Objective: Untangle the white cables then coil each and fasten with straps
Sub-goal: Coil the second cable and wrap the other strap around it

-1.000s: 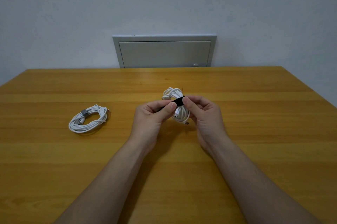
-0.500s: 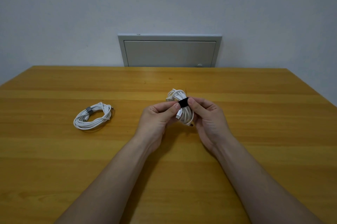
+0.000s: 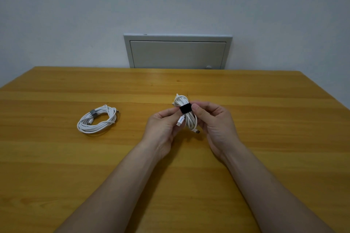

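Wooden table (image 3: 265, 119) offered open room to every edge. Left hand (image 3: 162, 128) and right hand (image 3: 217, 122) pinched the white cable bundle (image 3: 190, 121) at its black strap (image 3: 184, 109), above mid-table; grey-strapped coil (image 3: 110, 117) lay well left.

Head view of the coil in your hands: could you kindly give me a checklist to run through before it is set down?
1. Black strap wrapped round the held coil: ok.
2. Strap end pressed closed: cannot tell.
3. Connector ends tucked in: not ok, two stick out below.
4. Left hand and right hand both pinch it: ok.
5. Other coil fastened with grey strap: ok.
6. Bare table nearby: ok.
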### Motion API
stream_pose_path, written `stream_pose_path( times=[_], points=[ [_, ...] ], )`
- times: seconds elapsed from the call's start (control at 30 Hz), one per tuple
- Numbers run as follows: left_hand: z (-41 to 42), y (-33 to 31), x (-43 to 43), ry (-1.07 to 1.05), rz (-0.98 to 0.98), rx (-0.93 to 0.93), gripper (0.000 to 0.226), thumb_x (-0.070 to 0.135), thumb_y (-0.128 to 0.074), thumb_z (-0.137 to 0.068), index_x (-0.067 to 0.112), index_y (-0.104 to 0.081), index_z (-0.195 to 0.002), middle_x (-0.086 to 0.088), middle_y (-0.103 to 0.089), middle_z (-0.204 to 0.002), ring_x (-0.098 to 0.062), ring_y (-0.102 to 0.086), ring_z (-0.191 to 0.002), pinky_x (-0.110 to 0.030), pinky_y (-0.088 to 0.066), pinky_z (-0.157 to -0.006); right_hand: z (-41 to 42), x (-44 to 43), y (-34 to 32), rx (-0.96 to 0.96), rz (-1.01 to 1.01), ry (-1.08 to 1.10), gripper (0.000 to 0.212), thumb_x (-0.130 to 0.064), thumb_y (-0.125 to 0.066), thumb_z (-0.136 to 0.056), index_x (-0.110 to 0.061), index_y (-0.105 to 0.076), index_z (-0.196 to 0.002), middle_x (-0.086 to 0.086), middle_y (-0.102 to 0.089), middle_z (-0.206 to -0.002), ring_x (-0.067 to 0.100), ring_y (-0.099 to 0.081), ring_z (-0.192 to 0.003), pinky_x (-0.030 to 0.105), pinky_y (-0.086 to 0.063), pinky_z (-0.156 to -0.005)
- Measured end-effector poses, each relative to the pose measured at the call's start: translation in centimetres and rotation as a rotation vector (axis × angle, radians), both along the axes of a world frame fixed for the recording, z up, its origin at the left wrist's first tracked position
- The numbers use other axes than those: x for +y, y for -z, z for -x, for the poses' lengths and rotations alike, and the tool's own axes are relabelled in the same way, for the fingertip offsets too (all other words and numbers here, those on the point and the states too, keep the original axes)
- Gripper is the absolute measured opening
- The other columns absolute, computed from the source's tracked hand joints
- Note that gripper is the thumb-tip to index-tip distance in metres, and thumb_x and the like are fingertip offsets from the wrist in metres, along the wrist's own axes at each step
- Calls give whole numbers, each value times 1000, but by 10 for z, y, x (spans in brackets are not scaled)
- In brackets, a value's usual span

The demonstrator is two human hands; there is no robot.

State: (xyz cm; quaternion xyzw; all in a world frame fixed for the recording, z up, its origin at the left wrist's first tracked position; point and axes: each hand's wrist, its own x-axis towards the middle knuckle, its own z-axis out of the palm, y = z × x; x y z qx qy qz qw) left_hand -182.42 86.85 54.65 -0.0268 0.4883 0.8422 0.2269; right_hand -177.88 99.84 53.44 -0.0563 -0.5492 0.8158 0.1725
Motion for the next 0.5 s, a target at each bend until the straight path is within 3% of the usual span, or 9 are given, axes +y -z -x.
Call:
stream_pose_path(
  times=[0.13,0.27,0.37,0.43,0.5],
  points=[
    [-1,0,1,-36,51,39,29,17,-83,-59,6,-77,-85,-9,-77,-80,-14,-72,-65,-20,-59,-58,1,-3,1,4,-15,19,21,-17,-77,-74,-6,-78,-91,16,-74,-112,23,-70,-88,35,-57,-77],
    [3,1,-2,0,52,67,36,18,-82,-61,2,-78,-94,-14,-77,-89,-19,-72,-75,-22,-60,-63,1,-4,4,29,-44,37,18,-21,-78,-75,-12,-81,-90,19,-75,-93,33,-62,-87,41,-52,-76],
    [6,3,-3,49,31,101,30,9,-75,-78,-5,-75,-104,-20,-75,-100,-24,-70,-87,-27,-59,-76,1,-4,2,67,-35,69,13,-20,-78,-75,-13,-82,-85,15,-76,-89,31,-64,-83,36,-53,-71],
    [6,3,-5,77,-24,123,20,-1,-59,-88,-1,-79,-94,-16,-75,-95,-20,-70,-84,-27,-57,-77,1,-2,0,75,-38,90,17,-18,-78,-74,-9,-81,-88,15,-78,-91,24,-70,-82,31,-55,-72],
    [5,2,-5,107,-83,138,22,3,-59,-89,4,-80,-85,-11,-76,-90,-17,-72,-81,-26,-56,-78,1,0,-1,73,-47,107,21,-16,-78,-75,-4,-79,-92,15,-78,-90,19,-72,-78,26,-55,-68]
  ],
)
